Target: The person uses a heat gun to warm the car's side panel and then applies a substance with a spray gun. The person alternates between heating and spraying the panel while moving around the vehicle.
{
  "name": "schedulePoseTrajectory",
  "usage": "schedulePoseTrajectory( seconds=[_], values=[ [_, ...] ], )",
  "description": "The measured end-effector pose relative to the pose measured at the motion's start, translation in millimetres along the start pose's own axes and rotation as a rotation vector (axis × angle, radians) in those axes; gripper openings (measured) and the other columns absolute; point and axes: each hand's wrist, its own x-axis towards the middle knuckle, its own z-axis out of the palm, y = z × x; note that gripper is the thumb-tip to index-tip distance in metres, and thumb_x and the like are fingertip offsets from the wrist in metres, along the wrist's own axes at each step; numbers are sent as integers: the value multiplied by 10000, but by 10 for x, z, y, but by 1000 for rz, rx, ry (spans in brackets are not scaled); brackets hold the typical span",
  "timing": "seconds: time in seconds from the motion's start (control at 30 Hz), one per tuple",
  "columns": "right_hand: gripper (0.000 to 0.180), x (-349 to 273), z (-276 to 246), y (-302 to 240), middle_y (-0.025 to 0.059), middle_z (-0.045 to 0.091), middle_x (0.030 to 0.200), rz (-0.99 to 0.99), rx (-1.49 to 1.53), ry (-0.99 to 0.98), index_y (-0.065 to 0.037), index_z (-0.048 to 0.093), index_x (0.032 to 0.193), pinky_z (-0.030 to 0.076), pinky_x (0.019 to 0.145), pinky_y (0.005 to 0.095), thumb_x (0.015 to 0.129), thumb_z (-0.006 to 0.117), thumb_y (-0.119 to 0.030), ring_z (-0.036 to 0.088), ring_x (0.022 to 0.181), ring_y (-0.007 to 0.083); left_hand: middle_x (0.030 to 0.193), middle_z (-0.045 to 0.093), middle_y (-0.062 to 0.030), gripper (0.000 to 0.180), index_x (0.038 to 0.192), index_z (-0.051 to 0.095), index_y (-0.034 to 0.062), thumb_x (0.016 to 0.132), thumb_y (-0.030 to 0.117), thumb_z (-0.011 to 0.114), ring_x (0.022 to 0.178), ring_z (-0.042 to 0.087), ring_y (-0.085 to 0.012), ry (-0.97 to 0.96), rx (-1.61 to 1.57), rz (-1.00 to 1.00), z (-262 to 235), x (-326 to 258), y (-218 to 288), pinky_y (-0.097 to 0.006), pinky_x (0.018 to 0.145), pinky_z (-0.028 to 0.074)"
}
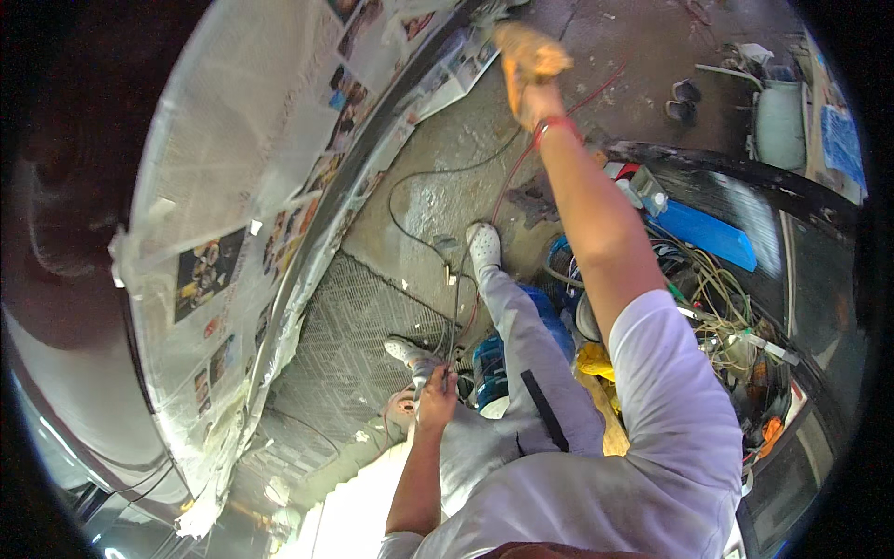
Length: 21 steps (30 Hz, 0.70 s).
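My left hand (pixel 437 401) is closed around a thin dark hose (pixel 453 317) in front of my lap. From there the hose runs up over the floor and loops away to the far side. My right arm reaches far forward, and my right hand (pixel 537 98) is smeared by motion at the edge of a car panel. An orange-tan cover (pixel 533 54), glove or cloth, hides its fingers. Left of it stands the dark car body (pixel 65 233), its panel covered with newspaper sheets (pixel 212 270) and clear plastic film.
A thin red hose (pixel 507 177) crosses the floor below my right arm. At right lie tangled cables (pixel 717 307), a blue flat piece (pixel 708 233) and a yellow cloth (pixel 596 361). A pale green gas cylinder (pixel 780 126) stands far right. A blue container (pixel 489 368) sits beside my leg.
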Motion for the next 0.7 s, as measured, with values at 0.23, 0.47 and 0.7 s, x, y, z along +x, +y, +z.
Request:
schedulePoseTrajectory(
  seconds=[0.23, 0.47, 0.7],
  values=[
    [355, -643, 368, 369, 144, 741, 1123, -21, -420, -174, -23, 684, 1240, 514, 974, 422, 942, 753, -206, 680, 1107, 355, 1190, 653, -279, 392, 1268, 557, 9, 1011, 298, 621, 1103, 619, -501, -3, -42, -93, 748, 72, -762, -565, 929, 503],
    [555, -2295, 822, 2529, 183, 642, 1376, -521, -283, -572, -27, 582, 1400, 469, 1090, 439, 984, 669, -384, 607, 1269, 351, 1304, 596, -218, 587, 1388, 492, 75, 929, 380, 694, 1194, 570, -444, 82, 282, -45, 1358, -688, -2365, -599, 1006, 459],
    [603, -4406, 1512, 2817, 209, 575, 1296, -698, -474, -759, -35, 498, 1361, 467, 1033, 522, 843, 785, -150, 545, 1219, 460, 1431, 537, -206, 659, 1366, 517, 97, 908, 541, 684, 1315, 530, -432, -164, 102, -307, 1354, -1027, -2820, -619, 1131, 362]
  ],
)
